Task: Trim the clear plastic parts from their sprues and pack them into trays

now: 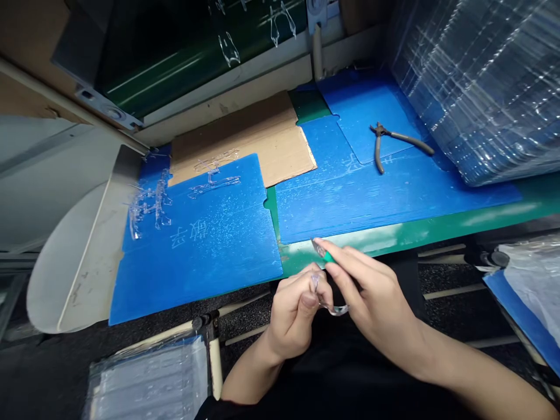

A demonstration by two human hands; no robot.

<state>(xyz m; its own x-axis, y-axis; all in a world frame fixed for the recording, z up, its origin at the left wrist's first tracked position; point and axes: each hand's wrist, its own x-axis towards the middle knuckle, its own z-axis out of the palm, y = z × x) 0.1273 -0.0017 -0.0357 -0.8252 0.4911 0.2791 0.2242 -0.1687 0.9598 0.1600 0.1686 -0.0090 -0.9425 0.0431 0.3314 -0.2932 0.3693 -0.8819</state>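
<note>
My left hand (294, 312) is closed around a clear plastic part (336, 309). One curved end of the part sticks out below the fingers, towards the other hand. My right hand (371, 291) pinches a small knife (327, 256) with a green handle. Its blade points up and to the left, just above the left hand. Most of the handle is hidden by the fingers, and I cannot tell whether the blade touches the plastic. Both hands are in front of the table's near edge.
Blue sheets (219, 233) and a cardboard piece (245, 134) cover the green table. Clear plastic frames (151, 204) lie at the left, cutting pliers (382, 137) at the right. Stacked clear trays (490, 87) stand far right. A green conveyor belt (175, 70) carries more clear parts.
</note>
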